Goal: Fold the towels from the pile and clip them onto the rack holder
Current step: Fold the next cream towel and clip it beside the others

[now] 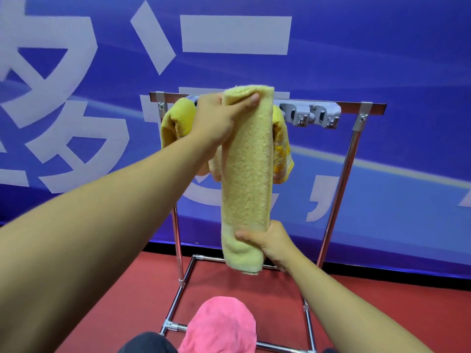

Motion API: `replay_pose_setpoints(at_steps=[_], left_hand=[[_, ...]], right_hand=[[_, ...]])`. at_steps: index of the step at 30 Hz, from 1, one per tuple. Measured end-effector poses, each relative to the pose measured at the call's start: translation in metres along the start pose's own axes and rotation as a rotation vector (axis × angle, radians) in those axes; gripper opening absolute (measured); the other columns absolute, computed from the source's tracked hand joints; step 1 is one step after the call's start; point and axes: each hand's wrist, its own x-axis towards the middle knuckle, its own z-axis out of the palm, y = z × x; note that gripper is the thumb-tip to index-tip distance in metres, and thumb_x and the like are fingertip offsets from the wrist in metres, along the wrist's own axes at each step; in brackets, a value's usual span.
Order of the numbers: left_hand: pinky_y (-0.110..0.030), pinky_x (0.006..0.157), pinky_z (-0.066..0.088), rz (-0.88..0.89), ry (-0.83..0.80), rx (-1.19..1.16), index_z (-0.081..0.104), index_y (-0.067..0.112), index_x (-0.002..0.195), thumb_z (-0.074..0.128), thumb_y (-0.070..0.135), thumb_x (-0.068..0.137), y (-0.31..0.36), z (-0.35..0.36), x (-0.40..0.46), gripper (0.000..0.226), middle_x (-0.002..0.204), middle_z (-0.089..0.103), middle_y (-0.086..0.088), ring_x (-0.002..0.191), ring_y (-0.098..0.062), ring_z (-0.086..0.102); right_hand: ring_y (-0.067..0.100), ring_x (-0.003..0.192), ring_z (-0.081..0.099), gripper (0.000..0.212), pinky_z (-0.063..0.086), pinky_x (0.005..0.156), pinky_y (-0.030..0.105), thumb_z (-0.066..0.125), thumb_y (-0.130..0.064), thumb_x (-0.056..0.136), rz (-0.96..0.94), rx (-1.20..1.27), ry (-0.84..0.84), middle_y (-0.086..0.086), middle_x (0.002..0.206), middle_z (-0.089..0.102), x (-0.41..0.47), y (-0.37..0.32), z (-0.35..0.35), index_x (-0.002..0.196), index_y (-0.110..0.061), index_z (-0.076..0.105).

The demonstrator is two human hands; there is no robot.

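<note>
- L hand (216,118) grips top of folded pale yellow towel (246,179), thumb across its front, at rack (354,149) bar.
- R hand (274,247) pinches towel's lower end.
- Gray clip holder (312,114) on bar; 2 yellow towels (175,123) hang behind.
- Pink towel (219,327) below.

A staged indoor hall: huge blue printed banner (356,59) behind red sports flooring (369,301)
</note>
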Motion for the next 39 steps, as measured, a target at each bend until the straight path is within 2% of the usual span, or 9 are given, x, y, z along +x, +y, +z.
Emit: replay_pose_setpoints(at_steps=[7,9,12,17,23,28,31,33,39], left_hand=[[-0.040,0.090,0.059,0.006,-0.013,-0.019,0.080,0.010,0.093,0.084,0.037,0.082,0.002,-0.001,0.001,0.029,0.094,0.078,-0.004,0.089,-0.014,0.074],[-0.046,0.094,0.059,-0.029,-0.030,-0.001,0.081,0.013,0.092,0.086,0.041,0.079,-0.007,0.001,-0.003,0.031,0.097,0.080,-0.003,0.098,-0.020,0.075],[-0.052,0.095,0.058,-0.066,-0.073,-0.003,0.081,0.013,0.093,0.088,0.043,0.076,-0.019,0.006,-0.012,0.036,0.097,0.080,-0.006,0.099,-0.024,0.075],[-0.054,0.090,0.059,-0.099,-0.039,0.005,0.079,0.009,0.089,0.087,0.045,0.076,-0.029,0.001,-0.015,0.039,0.094,0.079,-0.012,0.096,-0.028,0.075],[-0.040,0.078,0.060,-0.194,0.111,0.008,0.077,0.019,0.088,0.083,0.031,0.085,-0.058,-0.022,-0.013,0.014,0.089,0.075,0.000,0.088,-0.018,0.072],[-0.031,0.058,0.056,-0.454,0.205,0.006,0.069,0.002,0.112,0.084,0.024,0.083,-0.109,-0.041,-0.018,0.039,0.108,0.072,-0.013,0.093,-0.025,0.071],[-0.045,0.079,0.062,-0.535,0.092,0.086,0.065,0.008,0.099,0.082,0.022,0.084,-0.121,-0.038,-0.026,0.027,0.109,0.068,-0.010,0.094,-0.025,0.067],[-0.045,0.096,0.054,-0.505,-0.036,0.137,0.067,0.014,0.112,0.080,0.044,0.082,-0.115,-0.035,-0.034,0.044,0.119,0.069,-0.002,0.108,-0.022,0.066],[-0.048,0.110,0.042,-0.675,-0.476,-0.581,0.056,0.012,0.144,0.029,0.068,0.100,-0.089,-0.016,-0.078,0.076,0.137,0.065,-0.015,0.131,-0.034,0.059]], right_hand=[[0.018,0.094,0.076,0.040,0.060,0.079,0.031,0.094,-0.020,0.065,-0.017,-0.091,-0.069,0.003,0.097,0.080,-0.003,0.001,-0.003,0.099,-0.009,0.076],[0.020,0.087,0.076,0.044,0.059,0.068,0.029,0.090,-0.026,0.062,-0.028,-0.014,-0.058,0.006,0.094,0.079,-0.002,-0.017,-0.001,0.099,-0.008,0.075],[0.027,0.095,0.075,0.051,0.060,0.080,0.036,0.094,-0.022,0.063,-0.085,0.137,-0.054,0.011,0.101,0.078,0.004,-0.049,0.003,0.107,-0.006,0.073],[0.023,0.095,0.075,0.035,0.059,0.078,0.033,0.086,-0.018,0.075,-0.132,0.079,-0.058,0.008,0.101,0.079,0.001,-0.065,0.004,0.106,-0.010,0.072],[0.020,0.110,0.071,0.062,0.056,0.085,0.031,0.081,-0.014,0.078,-0.167,0.131,-0.193,0.004,0.120,0.074,-0.010,-0.062,0.006,0.135,-0.017,0.056],[0.021,0.117,0.067,0.083,0.058,0.089,0.033,0.077,-0.016,0.082,-0.192,0.218,-0.258,-0.002,0.137,0.065,-0.016,-0.085,-0.003,0.149,-0.046,0.039],[0.025,0.100,0.071,0.067,0.058,0.088,0.038,0.070,-0.018,0.085,-0.194,0.249,-0.330,0.005,0.118,0.071,-0.015,-0.102,-0.009,0.145,-0.041,0.050],[0.023,0.091,0.070,0.057,0.059,0.085,0.036,0.065,-0.017,0.088,-0.176,0.292,-0.392,0.006,0.100,0.072,-0.012,-0.111,-0.010,0.142,-0.033,0.056],[0.026,0.108,0.067,0.051,0.057,0.095,0.040,0.065,-0.018,0.088,-0.125,0.412,-0.366,0.014,0.123,0.067,-0.004,-0.110,-0.012,0.138,-0.023,0.061]])
